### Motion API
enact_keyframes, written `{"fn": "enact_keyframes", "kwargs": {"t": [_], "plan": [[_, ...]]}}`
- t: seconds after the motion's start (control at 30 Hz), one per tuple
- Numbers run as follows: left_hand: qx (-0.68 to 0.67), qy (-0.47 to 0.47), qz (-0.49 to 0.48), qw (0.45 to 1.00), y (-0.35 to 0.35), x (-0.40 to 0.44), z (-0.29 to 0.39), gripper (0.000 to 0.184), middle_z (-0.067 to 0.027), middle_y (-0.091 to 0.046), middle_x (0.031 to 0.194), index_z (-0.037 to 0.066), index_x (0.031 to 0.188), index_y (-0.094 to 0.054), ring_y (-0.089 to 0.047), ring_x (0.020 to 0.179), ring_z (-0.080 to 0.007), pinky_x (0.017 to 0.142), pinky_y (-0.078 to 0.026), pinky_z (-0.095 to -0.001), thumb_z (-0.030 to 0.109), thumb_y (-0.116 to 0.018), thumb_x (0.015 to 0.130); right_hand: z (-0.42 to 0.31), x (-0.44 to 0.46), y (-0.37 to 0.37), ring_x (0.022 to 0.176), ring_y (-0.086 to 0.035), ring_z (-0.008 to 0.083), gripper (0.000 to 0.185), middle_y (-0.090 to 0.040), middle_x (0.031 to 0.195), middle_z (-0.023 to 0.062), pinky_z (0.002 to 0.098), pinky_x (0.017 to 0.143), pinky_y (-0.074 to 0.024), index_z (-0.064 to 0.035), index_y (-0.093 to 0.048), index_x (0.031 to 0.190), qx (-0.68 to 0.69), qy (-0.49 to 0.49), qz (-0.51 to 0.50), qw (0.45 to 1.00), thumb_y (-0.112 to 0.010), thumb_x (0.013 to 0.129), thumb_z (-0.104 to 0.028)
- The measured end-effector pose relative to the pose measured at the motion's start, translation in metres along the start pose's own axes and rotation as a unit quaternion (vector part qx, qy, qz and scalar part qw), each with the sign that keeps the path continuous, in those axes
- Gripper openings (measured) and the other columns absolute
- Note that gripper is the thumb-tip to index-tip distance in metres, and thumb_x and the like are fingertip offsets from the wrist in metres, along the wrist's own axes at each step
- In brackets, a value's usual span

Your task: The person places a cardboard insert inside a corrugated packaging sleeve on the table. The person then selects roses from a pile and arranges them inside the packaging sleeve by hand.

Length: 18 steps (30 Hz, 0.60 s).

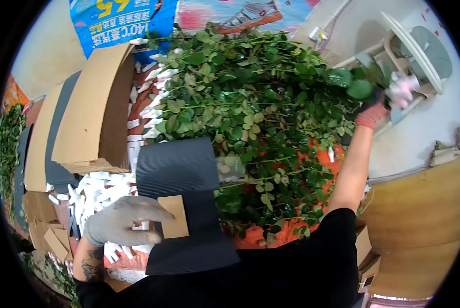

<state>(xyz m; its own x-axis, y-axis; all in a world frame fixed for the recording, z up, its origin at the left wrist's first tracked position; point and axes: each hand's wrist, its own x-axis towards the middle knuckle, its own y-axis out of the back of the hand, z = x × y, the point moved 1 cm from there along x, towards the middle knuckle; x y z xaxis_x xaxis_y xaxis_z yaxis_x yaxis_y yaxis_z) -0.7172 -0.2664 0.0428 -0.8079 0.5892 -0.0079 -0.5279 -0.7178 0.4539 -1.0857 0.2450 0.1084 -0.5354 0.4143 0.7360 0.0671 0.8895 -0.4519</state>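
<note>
My left hand (123,222), in a grey glove, hovers at the black corrugated sheet (177,167). Its thumb and fingers are apart, and the fingertips reach the edge of a small brown cardboard piece (176,226) lying on the sheet; I cannot tell whether they touch. Stretched out to the far right, my right hand (372,112) wears a red and dark glove and is closed around a rose (403,91) with a pale pink head, partly blurred. How many stems it holds is hidden. Leafy rose stems (245,97) lie in a wide heap between my hands.
White sleeves (99,191) are piled beyond my left hand. A tall stack of cardboard sheets (86,113) stands at the left. White-wrapped rose heads (153,115) line the heap's left side. A white chair-like frame (417,51) stands behind the right hand, near a wooden panel (420,220).
</note>
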Motion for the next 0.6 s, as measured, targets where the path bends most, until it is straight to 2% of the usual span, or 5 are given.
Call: {"fn": "enact_keyframes", "kwargs": {"t": [0.1,0.23,0.33,0.47,0.6], "plan": [[0.001,0.007,0.075,0.997,0.003,-0.003,-0.002,0.036,-0.018,-0.065,0.095,-0.001,0.1,-0.064,-0.062,0.088,-0.0322,0.077,-0.048,-0.0372,0.023,-0.071,0.074,-0.06,0.052,0.075,0.102,-0.057,0.0304,0.045,-0.058,0.115,0.0163,0.0393,0.085,-0.0454,-0.0055,-0.055,0.118,-0.585,0.122,-0.02,0.802,-0.061,0.081,-0.029],[-0.013,0.035,0.132,0.991,0.001,-0.022,-0.011,0.043,-0.0169,-0.065,0.095,-0.002,0.099,-0.064,-0.063,0.088,-0.0293,0.076,-0.048,-0.0358,0.033,-0.069,0.074,-0.158,0.061,0.068,0.129,-0.031,0.0355,0.054,-0.041,0.133,0.0172,0.0416,0.103,-0.0295,-0.0057,-0.04,0.132,-0.957,0.068,-0.129,0.249,-0.048,0.083,-0.026],[-0.022,0.086,0.179,0.98,0.002,-0.039,-0.011,0.046,-0.0154,-0.066,0.091,-0.002,0.097,-0.064,-0.063,0.085,-0.0257,0.075,-0.047,-0.034,0.039,-0.067,0.074,-0.185,0.097,0.11,0.123,-0.039,0.0357,0.052,-0.04,0.137,0.0181,0.0536,0.102,-0.028,-0.0064,-0.042,0.132,-0.524,0.171,-0.117,0.826,-0.043,0.086,-0.031],[-0.066,0.051,0.178,0.981,0.007,-0.015,-0.011,0.046,-0.0137,-0.064,0.096,-0.004,0.099,-0.061,-0.06,0.091,-0.0219,0.081,-0.045,-0.0323,0.034,-0.068,0.074,-0.177,0.024,-0.032,0.107,-0.052,0.0226,0.032,-0.053,0.119,0.0111,0.0351,0.094,-0.0429,-0.0003,-0.05,0.121,-0.244,0.109,-0.052,0.962,-0.045,0.092,-0.012],[-0.226,-0.11,0.272,0.929,-0.002,0.084,-0.006,0.101,-0.0197,-0.026,0.144,0.006,0.145,-0.014,-0.032,0.131,-0.0306,0.105,-0.031,-0.0417,0.037,-0.077,0.072,-0.096,-0.124,-0.139,0.092,-0.055,0.0187,0.035,-0.058,0.097,0.007,0.0329,0.08,-0.0468,-0.0059,-0.055,0.104,-0.303,0.139,-0.248,0.909,-0.067,0.074,-0.02]]}}
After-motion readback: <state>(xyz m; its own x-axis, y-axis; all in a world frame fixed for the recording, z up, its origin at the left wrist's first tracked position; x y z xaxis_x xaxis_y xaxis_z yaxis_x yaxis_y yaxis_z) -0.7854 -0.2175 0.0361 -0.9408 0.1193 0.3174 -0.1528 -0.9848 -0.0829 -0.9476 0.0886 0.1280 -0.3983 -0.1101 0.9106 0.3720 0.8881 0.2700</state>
